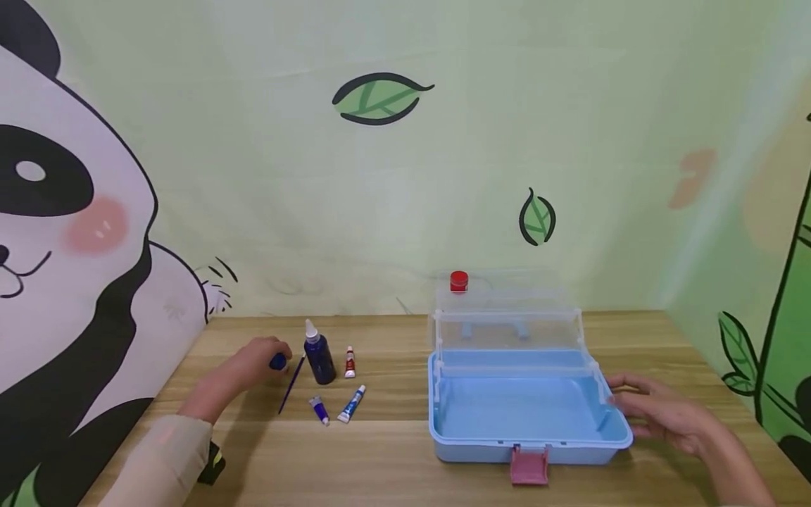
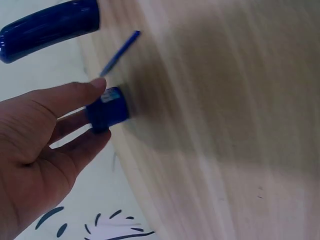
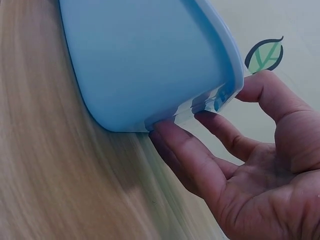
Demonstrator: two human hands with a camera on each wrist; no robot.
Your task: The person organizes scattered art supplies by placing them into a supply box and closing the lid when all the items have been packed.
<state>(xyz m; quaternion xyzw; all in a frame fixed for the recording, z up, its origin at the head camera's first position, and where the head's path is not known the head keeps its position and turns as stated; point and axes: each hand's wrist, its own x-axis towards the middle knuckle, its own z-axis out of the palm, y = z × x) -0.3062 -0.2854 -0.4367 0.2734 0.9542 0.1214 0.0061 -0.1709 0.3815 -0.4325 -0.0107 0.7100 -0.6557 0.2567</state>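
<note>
At the left of the table my left hand (image 1: 260,359) pinches a small blue paint jar (image 1: 277,362) between thumb and fingers. In the left wrist view the jar (image 2: 111,107) sits at the fingertips close to the wooden top. A thin paintbrush (image 1: 291,384) and a dark blue squeeze bottle (image 1: 319,359) with a white nozzle are just right of that hand. My right hand (image 1: 665,412) touches the right end of a light blue storage box (image 1: 532,454), its fingers spread against the outer wall (image 3: 140,60). The box stands open, its clear upper part raised.
A red paint tube (image 1: 350,362), a purple-blue one (image 1: 319,410) and a light blue one (image 1: 352,404) lie near the bottle. A red-lidded jar (image 1: 459,282) shows at the box's clear upper section. A pink latch (image 1: 529,467) hangs at its front. A printed cloth (image 1: 481,141) stands behind.
</note>
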